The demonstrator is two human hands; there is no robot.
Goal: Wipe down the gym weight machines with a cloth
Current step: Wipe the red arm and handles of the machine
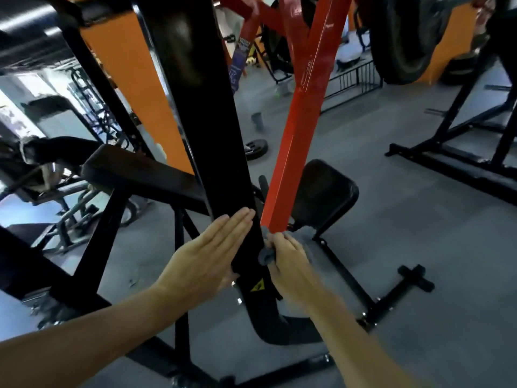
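Fingers of my right hand point(288, 254) are curling round the grey cloth point(265, 254), pressing it against the lower end of the red bar point(296, 130). Meanwhile my left hand point(212, 247) is lying flat, fingers straight and together, bracing against the black post point(212, 130) just beside it. I am judging this as the wiping step on the red bar, at its bottom end near the black seat point(327, 194). Next I should be sliding the cloth up along the bar, keeping it wrapped tight and steadying the frame.
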